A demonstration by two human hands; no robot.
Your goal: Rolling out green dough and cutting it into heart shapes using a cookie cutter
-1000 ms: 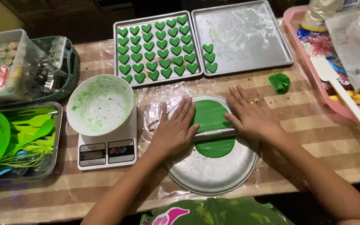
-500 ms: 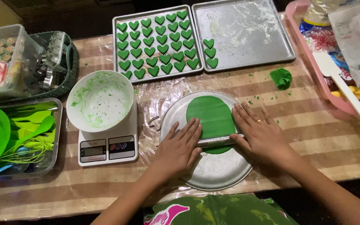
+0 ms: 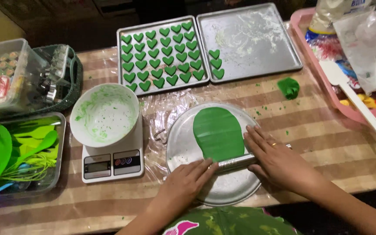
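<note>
Since the earlier frames the metal rolling pin (image 3: pixel 236 162) has come back toward the person, from the middle of the green dough sheet (image 3: pixel 218 133) to its near edge, and both hands have drawn back with it. The fingers of the left hand (image 3: pixel 183 185) lie flat and spread, tips resting on the left end of the pin; the fingers of the right hand (image 3: pixel 279 163) are likewise stretched out flat, pressing on its right end, gripping nothing. Just beyond the fingertips the dough sheet lies smooth and oval on a round metal plate (image 3: pixel 183 148), which sits on clear plastic film (image 3: pixel 162 109). Left of the left hand stands a white kitchen scale (image 3: pixel 113 163) bearing a white bowl (image 3: pixel 104 114) smeared green. Beyond the right hand a small green dough lump (image 3: pixel 288 87) lies on the striped table (image 3: pixel 318 126). Farther off, one baking tray (image 3: pixel 122 56) is filled with green heart cut-outs (image 3: pixel 162 61); a second tray (image 3: pixel 257 39) beside it holds three.
</note>
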